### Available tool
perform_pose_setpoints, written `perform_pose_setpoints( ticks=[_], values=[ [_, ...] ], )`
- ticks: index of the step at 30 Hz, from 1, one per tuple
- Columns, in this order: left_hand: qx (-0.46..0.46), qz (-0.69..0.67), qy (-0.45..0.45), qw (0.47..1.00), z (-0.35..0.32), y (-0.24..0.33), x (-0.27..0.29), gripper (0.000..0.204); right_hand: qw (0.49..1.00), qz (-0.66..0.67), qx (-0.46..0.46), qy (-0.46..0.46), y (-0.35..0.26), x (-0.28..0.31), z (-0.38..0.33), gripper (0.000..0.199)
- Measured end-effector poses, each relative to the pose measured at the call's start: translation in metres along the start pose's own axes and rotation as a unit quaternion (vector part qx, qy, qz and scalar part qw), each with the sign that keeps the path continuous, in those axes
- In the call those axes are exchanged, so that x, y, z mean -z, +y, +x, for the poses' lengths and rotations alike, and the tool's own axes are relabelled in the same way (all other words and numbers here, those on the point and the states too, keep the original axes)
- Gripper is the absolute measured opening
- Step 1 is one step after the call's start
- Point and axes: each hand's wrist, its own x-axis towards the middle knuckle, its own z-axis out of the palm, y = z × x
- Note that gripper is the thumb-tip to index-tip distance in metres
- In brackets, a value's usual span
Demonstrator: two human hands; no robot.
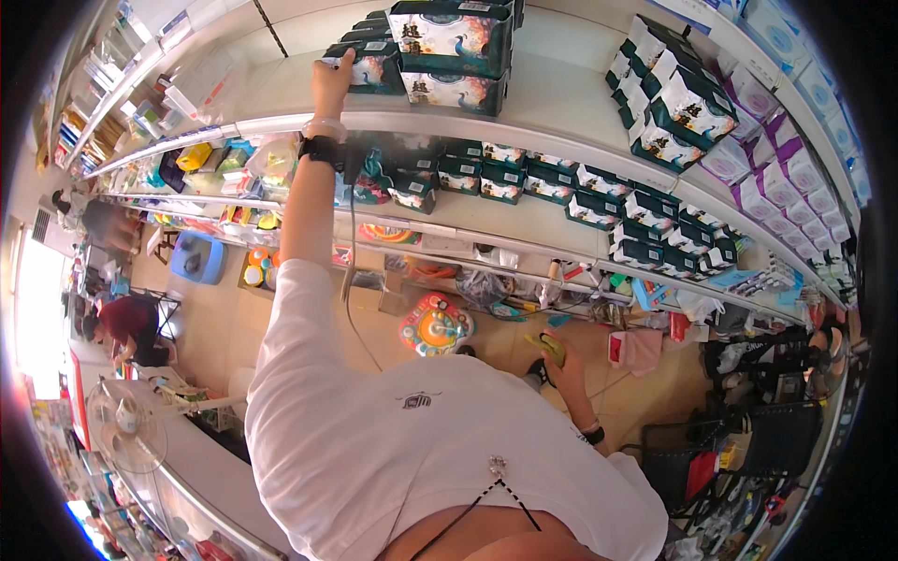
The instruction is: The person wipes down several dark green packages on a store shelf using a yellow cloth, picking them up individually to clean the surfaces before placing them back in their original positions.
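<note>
My left hand point(332, 82) is stretched up to the top shelf, its fingers closed at the left end of a dark green and white soft pack point(376, 73). Beside that pack stands a stack of larger packs point(454, 42) of the same pattern, two high at the front. Lower down, on the right of my body, my right hand point(569, 376) is closed round a crumpled yellow-green cloth point(552, 350). Part of the left fingers is hidden by the pack's edge.
Another stack of the green packs point(687, 107) is farther right on the top shelf point(552, 79). Rows of packs fill the shelf below. On the floor are a round colourful toy point(436, 325) and a blue tub point(197, 257). Behind are black chairs point(781, 453) and a fan point(129, 423).
</note>
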Motion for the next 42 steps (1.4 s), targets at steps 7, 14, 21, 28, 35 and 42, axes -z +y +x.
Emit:
perform_pose_setpoints(
  ticks=[7, 14, 21, 28, 35, 42],
  values=[
    [-0.059, 0.026, 0.009, 0.998, 0.012, -0.014, -0.022, 0.059, 0.999, 0.016, -0.022, 0.018, 0.000, -0.007, -0.001, 0.032],
    [-0.036, 0.028, -0.066, 0.997, 0.009, 0.005, -0.002, 0.046, 0.991, -0.013, -0.092, 0.094, 0.000, 0.011, 0.048, 0.031],
    [-0.205, -0.148, 0.113, 0.961, -0.037, -0.021, 0.040, 0.054, 0.970, -0.114, -0.027, 0.212, 0.087, 0.093, 0.140, 0.037],
    [-0.096, -0.099, -0.044, 0.989, -0.280, -0.135, 0.080, 0.034, 0.884, -0.419, -0.062, 0.201, 0.090, 0.155, 0.197, 0.036],
    [0.284, -0.156, -0.240, 0.915, -0.466, -0.156, 0.087, 0.042, 0.836, -0.538, -0.093, 0.061, 0.107, 0.185, 0.252, 0.069],
    [-0.039, -0.035, -0.272, 0.961, -0.443, -0.123, 0.013, 0.045, 0.814, -0.579, 0.041, 0.028, 0.111, 0.194, 0.264, 0.044]
  ],
)
